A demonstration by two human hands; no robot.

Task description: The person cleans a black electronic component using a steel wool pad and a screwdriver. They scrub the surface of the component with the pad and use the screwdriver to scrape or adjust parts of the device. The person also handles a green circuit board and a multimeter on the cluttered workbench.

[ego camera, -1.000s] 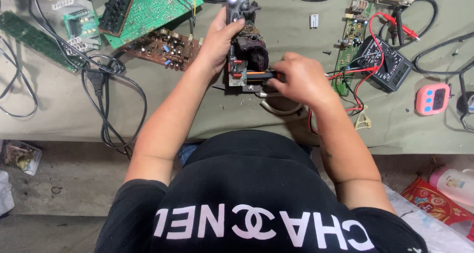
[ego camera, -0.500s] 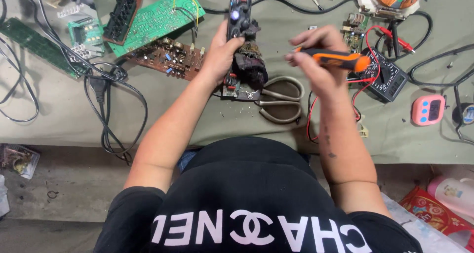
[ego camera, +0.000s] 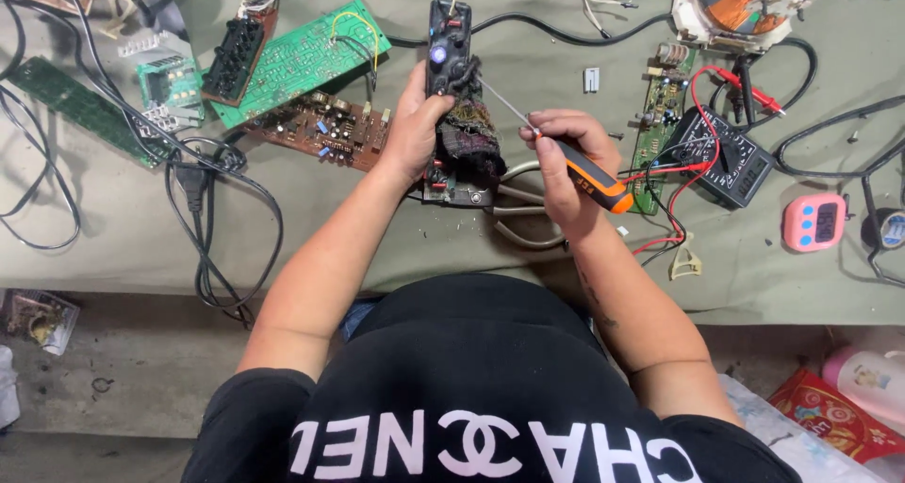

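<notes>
My left hand (ego camera: 415, 130) grips a long narrow dark circuit board (ego camera: 448, 45) that carries a bulky wound coil (ego camera: 468, 139), held upright over the grey-green cloth (ego camera: 471, 247). My right hand (ego camera: 564, 167) holds an orange-and-black screwdriver (ego camera: 589, 174). Its thin metal shaft (ego camera: 504, 106) slants up and left, with the tip at the board near the coil's top. Metal pliers (ego camera: 528, 214) lie on the cloth just under my right hand.
A green board (ego camera: 302, 59) and a brown board (ego camera: 320, 125) lie at the left, beside tangled black cables (ego camera: 203, 210). At the right sit a black multimeter (ego camera: 731, 158) with red leads, a narrow green board (ego camera: 660, 115) and a pink timer (ego camera: 815, 221). The table's front edge runs below.
My right hand has turned the screwdriver from level and raised to slanted, bringing its tip to the board. My left hand still holds the board, now more upright.
</notes>
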